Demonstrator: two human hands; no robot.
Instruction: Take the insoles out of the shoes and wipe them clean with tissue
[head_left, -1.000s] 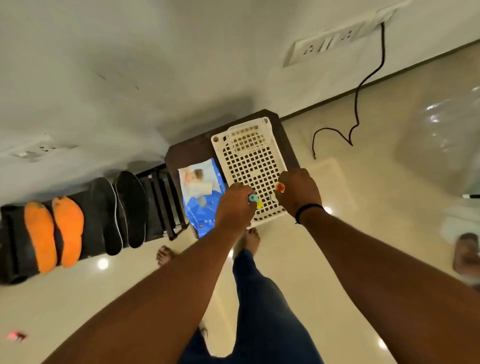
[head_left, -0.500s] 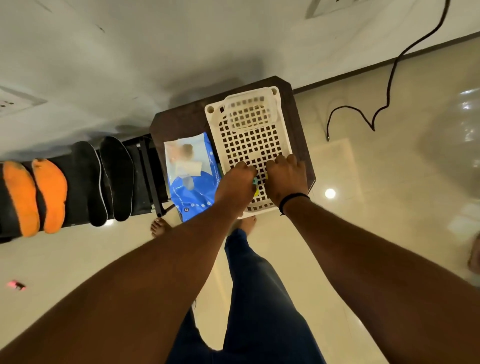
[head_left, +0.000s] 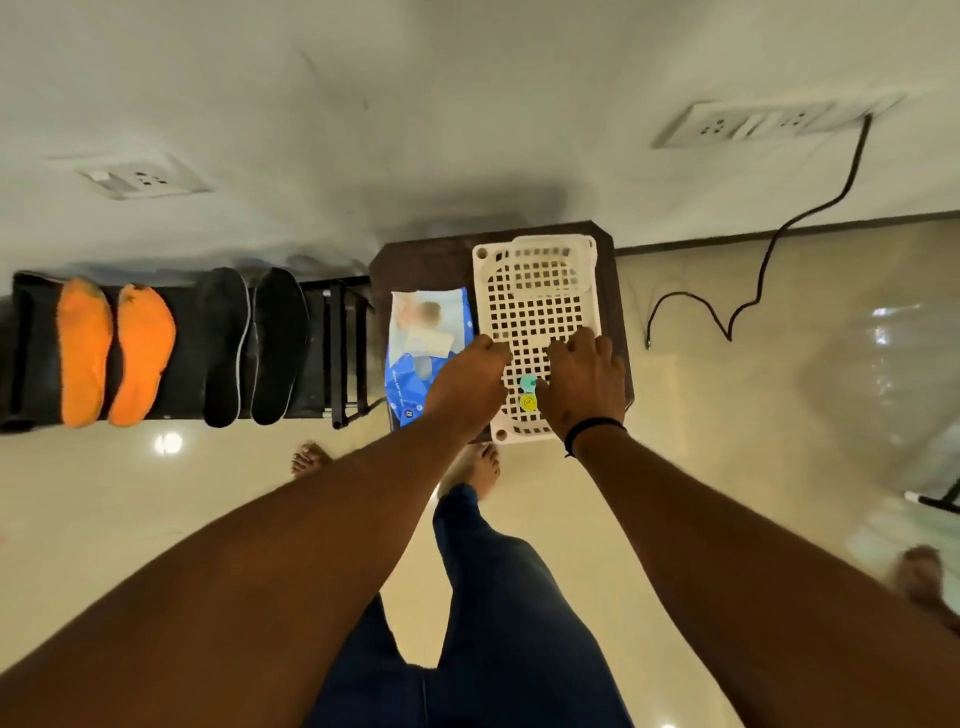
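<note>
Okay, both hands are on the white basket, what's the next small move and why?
Probably move the left hand onto the blue wipes pack right beside it and pull a tissue. Both hands rest on the basket, holding no tissue, while the orange insoles and black insoles already lie out on the rack.

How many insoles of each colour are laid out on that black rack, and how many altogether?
Orange insoles: 2, one at and one at
Black insoles: 2, one at and one at
Total: 4, all lying side by side on the black rack
</note>
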